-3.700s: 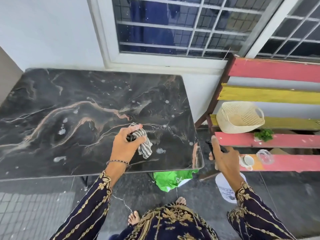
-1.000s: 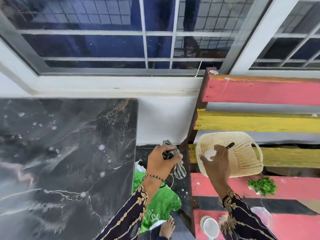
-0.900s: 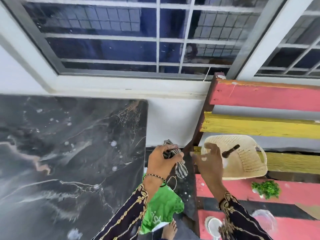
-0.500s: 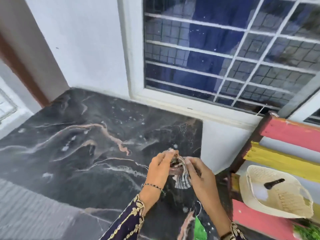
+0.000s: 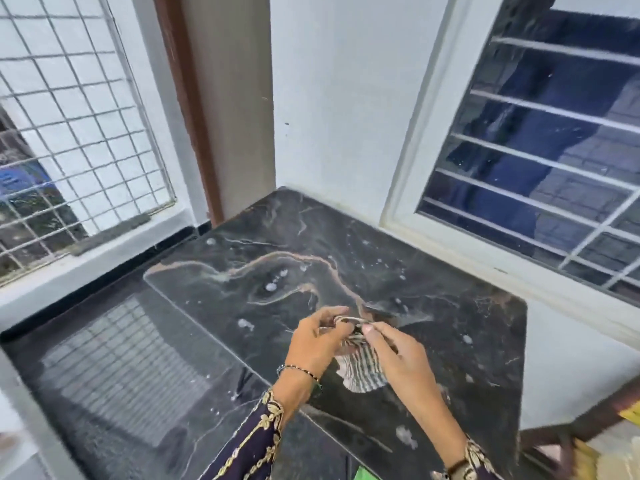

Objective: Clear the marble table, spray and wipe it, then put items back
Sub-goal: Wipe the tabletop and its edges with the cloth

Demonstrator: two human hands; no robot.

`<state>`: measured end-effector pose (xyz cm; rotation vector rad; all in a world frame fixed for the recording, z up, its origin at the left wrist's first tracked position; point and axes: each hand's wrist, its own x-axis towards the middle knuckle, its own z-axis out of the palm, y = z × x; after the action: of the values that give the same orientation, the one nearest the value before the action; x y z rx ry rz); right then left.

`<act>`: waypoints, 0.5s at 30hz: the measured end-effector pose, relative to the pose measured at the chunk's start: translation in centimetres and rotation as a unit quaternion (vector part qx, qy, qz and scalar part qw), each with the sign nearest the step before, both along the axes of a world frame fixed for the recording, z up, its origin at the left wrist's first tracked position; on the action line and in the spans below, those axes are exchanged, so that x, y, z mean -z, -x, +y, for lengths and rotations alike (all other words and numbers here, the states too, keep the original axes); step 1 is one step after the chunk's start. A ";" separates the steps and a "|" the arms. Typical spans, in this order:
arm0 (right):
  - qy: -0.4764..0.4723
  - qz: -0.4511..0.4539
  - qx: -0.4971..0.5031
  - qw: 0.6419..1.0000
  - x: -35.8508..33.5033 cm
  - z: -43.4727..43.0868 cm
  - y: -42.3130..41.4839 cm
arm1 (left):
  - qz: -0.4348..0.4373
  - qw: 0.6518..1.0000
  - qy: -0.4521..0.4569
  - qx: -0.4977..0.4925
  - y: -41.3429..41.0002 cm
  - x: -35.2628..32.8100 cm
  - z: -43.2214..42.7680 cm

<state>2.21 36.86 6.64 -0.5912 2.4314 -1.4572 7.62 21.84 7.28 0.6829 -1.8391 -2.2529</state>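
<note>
The black marble table (image 5: 467, 313) fills the middle of the view, dotted with white foam spots (image 5: 270, 287). Both hands hold a striped grey-and-white cloth (image 5: 363, 370) just above the near part of the tabletop. My left hand (image 5: 318, 341) pinches the cloth's top edge from the left. My right hand (image 5: 401, 358) grips the same edge from the right, and the cloth hangs down between them. Nothing else lies on the marble.
A white wall and a barred window (image 5: 540, 161) stand behind the table. A mesh window (image 5: 69, 133) and a brown door frame (image 5: 187, 105) are at the left. The painted wooden bench's edge (image 5: 588, 434) shows at the bottom right, a green bag (image 5: 363, 474) below.
My right hand left the basket on the bench and joined my left hand on the cloth. The view swung left, from the bench to the table.
</note>
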 end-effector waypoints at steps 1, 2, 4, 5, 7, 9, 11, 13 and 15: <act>-0.002 -0.014 -0.006 1.000 0.2 -1.0 0.3 | -0.007 1.000 0.009 -0.014 0.1 0.2 -0.9; -0.005 -0.023 -0.013 1.000 0.3 -1.9 0.6 | -0.015 0.999 0.020 -0.028 0.3 0.6 -1.7; -0.015 -0.032 -0.032 0.999 0.6 -4.0 1.9 | -0.032 0.997 0.044 -0.049 0.9 1.0 -3.7; -0.023 -0.032 -0.042 0.998 0.7 -5.2 2.7 | -0.043 0.996 0.054 -0.055 1.4 1.5 -5.0; -0.048 -0.015 -0.063 0.997 0.4 -7.2 4.4 | -0.052 0.995 0.080 -0.042 2.3 1.8 -7.2; -0.074 0.019 -0.083 0.994 -0.1 -9.6 6.6 | -0.055 0.990 0.129 -0.010 3.5 1.8 -10.1; -0.106 0.059 -0.099 0.988 -0.8 -12.3 9.4 | -0.056 0.985 0.161 0.023 4.9 1.1 -13.1; -0.112 0.077 -0.113 0.984 -1.7 -14.9 12.1 | -0.076 0.983 0.155 0.056 6.3 0.5 -15.9; -0.106 0.078 -0.121 0.984 -2.2 -17.5 14.4 | -0.087 0.983 0.144 0.078 7.8 0.2 -18.5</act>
<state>-12.24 19.37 8.81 -0.9439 2.4824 -1.0777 -0.15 3.35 7.11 0.7255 -2.3186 -2.0041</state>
